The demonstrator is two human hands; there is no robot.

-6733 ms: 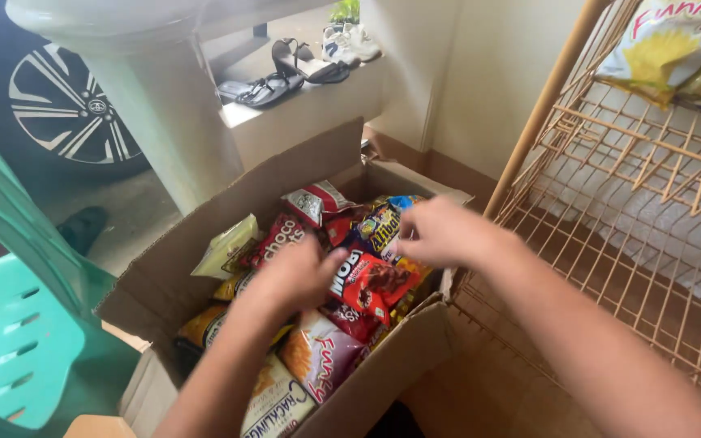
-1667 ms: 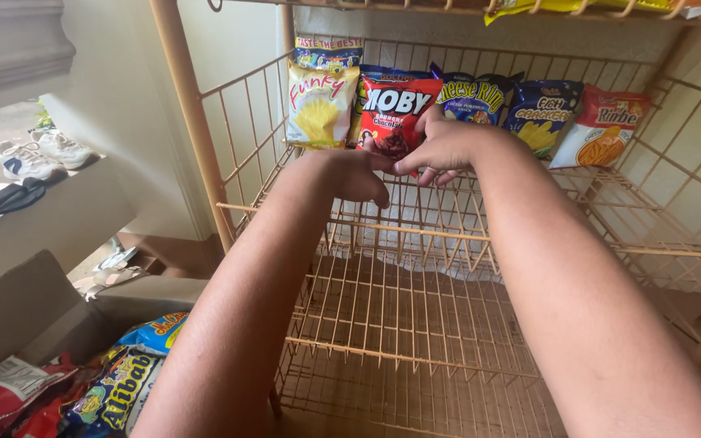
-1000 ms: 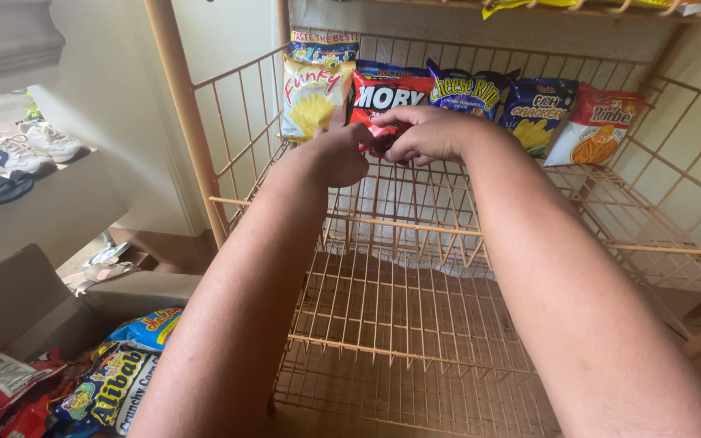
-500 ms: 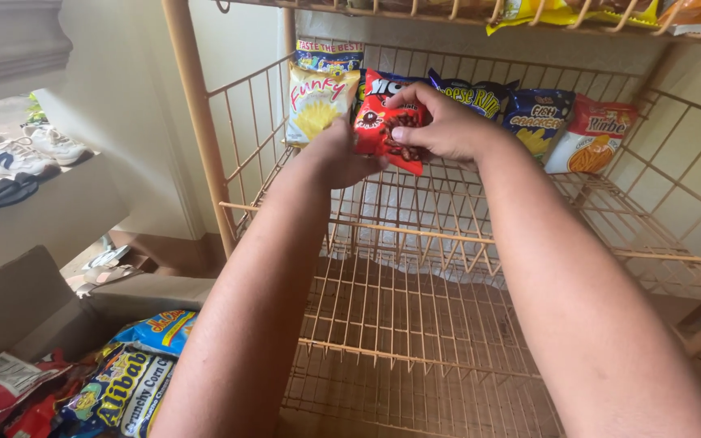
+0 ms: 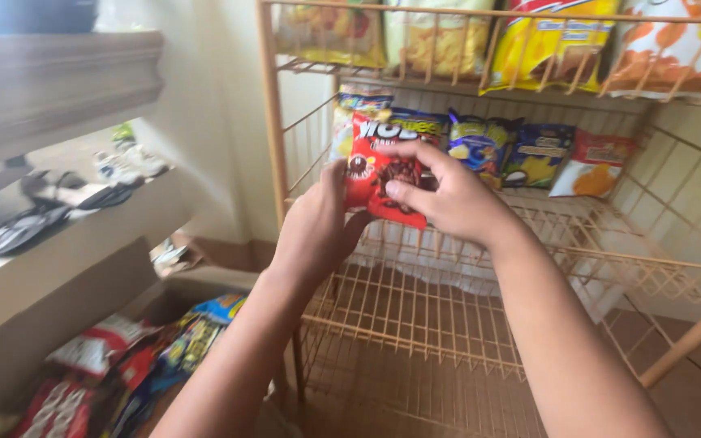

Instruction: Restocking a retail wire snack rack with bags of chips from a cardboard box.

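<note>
Both my hands hold a red snack bag point(image 5: 373, 166) in front of the middle shelf of an orange wire rack point(image 5: 273, 122). My left hand point(image 5: 318, 223) grips its left edge and lower corner. My right hand point(image 5: 448, 195) pinches its right side with thumb and fingers. Behind the red bag, several snack bags lean at the back of the shelf: a yellow-and-blue one point(image 5: 354, 105), dark blue ones point(image 5: 480, 142), and an orange-and-white one point(image 5: 594, 162).
Large yellow and orange snack bags point(image 5: 545, 45) fill the top shelf. A cardboard box point(image 5: 58, 324) at lower left holds several mixed snack packs point(image 5: 123, 365). Shoes point(image 5: 58, 195) lie on a ledge at left. Bare wire shelf point(image 5: 415, 308) lies below my hands.
My hands pulled the red bag off the row at the back of the shelf and toward me; earlier they carried bags from the cardboard box up to the rack.
</note>
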